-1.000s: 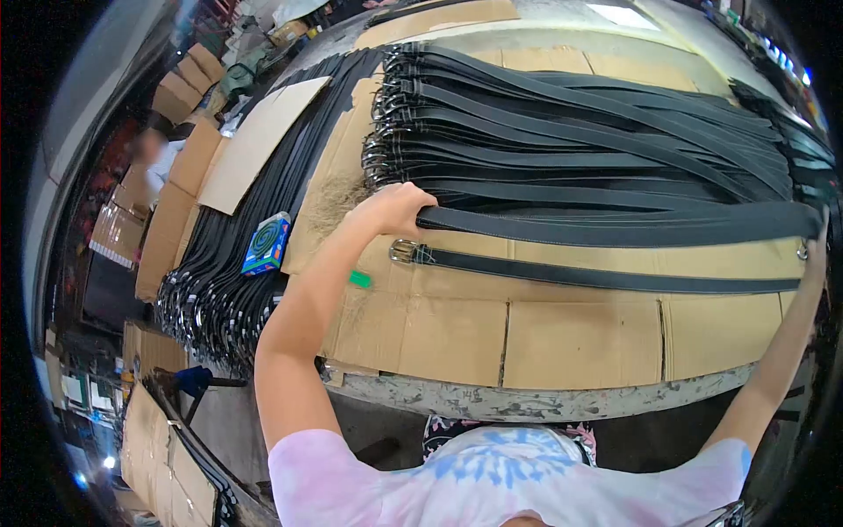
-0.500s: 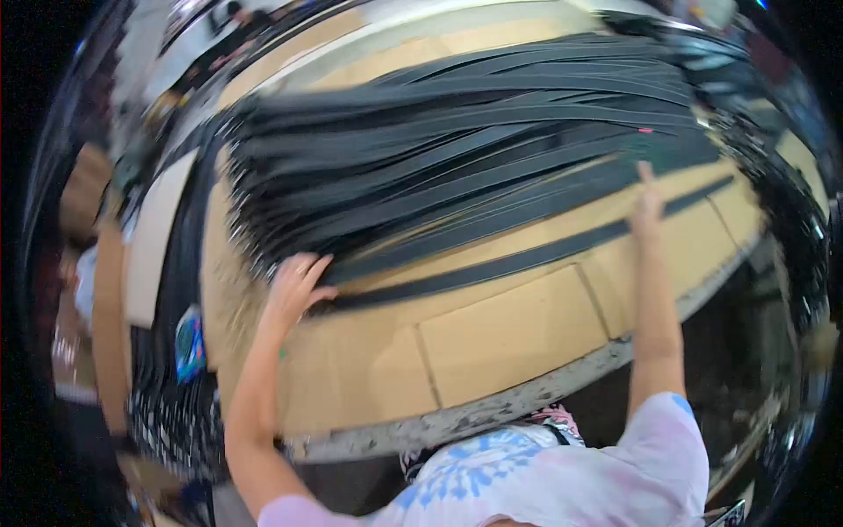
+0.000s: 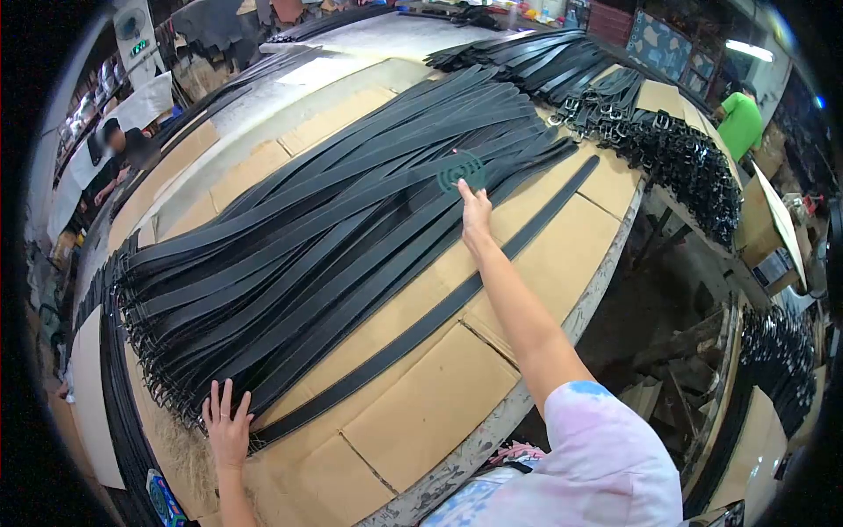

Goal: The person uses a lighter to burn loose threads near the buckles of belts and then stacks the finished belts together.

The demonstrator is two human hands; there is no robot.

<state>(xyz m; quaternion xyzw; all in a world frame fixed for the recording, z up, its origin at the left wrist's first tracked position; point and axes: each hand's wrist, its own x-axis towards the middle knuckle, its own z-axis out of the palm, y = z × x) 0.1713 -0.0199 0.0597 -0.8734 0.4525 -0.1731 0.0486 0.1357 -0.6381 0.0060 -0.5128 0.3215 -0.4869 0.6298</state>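
Observation:
Between the fingertips of my right hand (image 3: 475,213) is a dark green mosquito coil (image 3: 462,169), a spiral with a small reddish spot at its far edge. It overlaps the large pile of black leather belts (image 3: 329,215) in this view. My left hand (image 3: 227,432) rests with spread fingers at the near left corner of that pile, beside the metal buckle ends. One single black belt (image 3: 413,338) lies apart from the pile on the cardboard, running from near my left hand, under my right forearm, to the far right.
Cardboard sheets (image 3: 430,391) cover the table. More belts with buckles (image 3: 650,140) hang over its far right edge, and another belt bundle (image 3: 527,66) lies at the back. A person in green (image 3: 740,123) stands at right; another person (image 3: 114,158) is at far left.
My view has swung to the right, so the table looks turned. My right hand still holds the coil, now over the belt pile. My left hand stays at the buckle ends, fingers spread.

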